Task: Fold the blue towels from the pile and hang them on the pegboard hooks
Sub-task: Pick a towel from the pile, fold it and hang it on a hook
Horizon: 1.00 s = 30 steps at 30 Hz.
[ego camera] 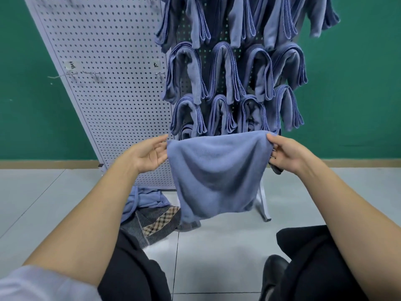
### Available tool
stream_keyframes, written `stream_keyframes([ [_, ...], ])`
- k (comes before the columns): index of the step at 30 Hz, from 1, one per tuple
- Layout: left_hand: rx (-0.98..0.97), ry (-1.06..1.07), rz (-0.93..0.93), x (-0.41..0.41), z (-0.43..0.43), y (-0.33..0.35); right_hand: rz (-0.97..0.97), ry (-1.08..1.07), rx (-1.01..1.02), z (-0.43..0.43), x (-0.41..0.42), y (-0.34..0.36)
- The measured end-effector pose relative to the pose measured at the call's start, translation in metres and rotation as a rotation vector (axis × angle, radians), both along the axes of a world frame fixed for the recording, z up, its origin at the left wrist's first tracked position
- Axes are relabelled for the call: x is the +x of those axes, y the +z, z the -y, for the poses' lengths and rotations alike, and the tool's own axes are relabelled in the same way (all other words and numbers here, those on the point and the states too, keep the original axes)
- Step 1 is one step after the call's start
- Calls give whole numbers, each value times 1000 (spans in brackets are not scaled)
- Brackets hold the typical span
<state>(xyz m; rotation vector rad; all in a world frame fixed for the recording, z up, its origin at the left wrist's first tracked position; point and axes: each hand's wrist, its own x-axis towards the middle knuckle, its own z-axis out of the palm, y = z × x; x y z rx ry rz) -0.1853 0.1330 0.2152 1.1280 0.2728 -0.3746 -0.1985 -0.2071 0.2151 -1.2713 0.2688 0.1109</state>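
View: head camera, the only one supplied.
Held towel: blue towel (pixel 217 170) hangs spread in the air by its top edge, in front of the pegboard (pixel 108 83) and clear of the floor (pixel 217 246).
Left hand (pixel 149 154) grip: pinching the towel's upper left corner.
Right hand (pixel 286 152) grip: pinching the upper right corner, fingers curled.
Hung towels (pixel 227 79): folded, draped in rows over the board's right half.
Free hooks (pixel 93 73): bare, on the left half.
Pile (pixel 141 198): blue cloth on the floor at the board's foot, beside a checked fabric (pixel 160 220).
Stage, judged: fold not yet made.
Risk 1: top edge sags between the grips, so corners may meet unevenly and the fold skew.
Risk 2: a light pinch may let a corner slip and drop the towel.
Risk 3: a bulky fold may slide off a short hook.
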Motion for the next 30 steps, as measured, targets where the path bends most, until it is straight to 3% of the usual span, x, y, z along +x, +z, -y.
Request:
stream_keyframes([
  [4, 71, -62, 26, -2, -1, 0, 43, 17, 13, 1, 2, -1],
  [9, 335, 54, 116, 2, -1, -4, 17, -87, -337, 5, -1, -8],
  [15, 572, 108, 203, 1, -2, -5, 53, -181, -380, 2, -1, -11],
  [25, 399, 118, 211, 0, -3, -3, 77, -152, -366, 8, 3, -12],
  [30, 494, 50, 269, -3, -3, 0, 141, -29, -462, 5, 1, -11],
])
